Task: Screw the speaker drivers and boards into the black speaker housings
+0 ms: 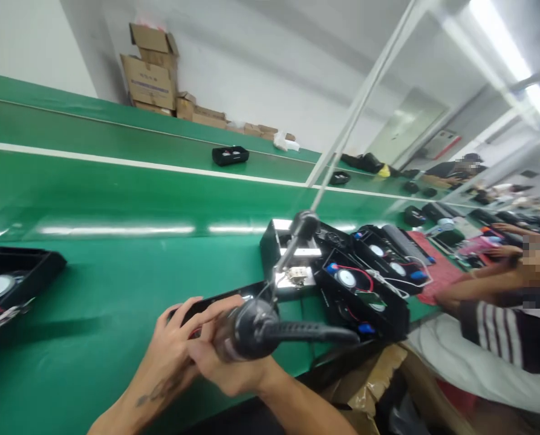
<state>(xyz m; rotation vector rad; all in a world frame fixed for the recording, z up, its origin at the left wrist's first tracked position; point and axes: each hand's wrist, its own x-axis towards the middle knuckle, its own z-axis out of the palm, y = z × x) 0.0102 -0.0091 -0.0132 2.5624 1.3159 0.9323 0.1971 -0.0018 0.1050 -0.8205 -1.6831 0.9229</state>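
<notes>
My right hand is closed round a black electric screwdriver, which hangs from an overhead cord and has a lever pointing right. My left hand grips a black speaker housing on the green bench, fingers curled over its edge. The two hands meet at the housing, covering most of it. The screwdriver's tip is hidden. Just beyond stands a metal box with a shiny tray in front, holding small pale parts. To its right lie open black speaker cases with red wires and blue pieces.
Another open speaker case lies at the left. A green conveyor belt runs behind, carrying a small black case. Cardboard boxes stand by the wall. A co-worker sits at right, near an open carton below the bench edge.
</notes>
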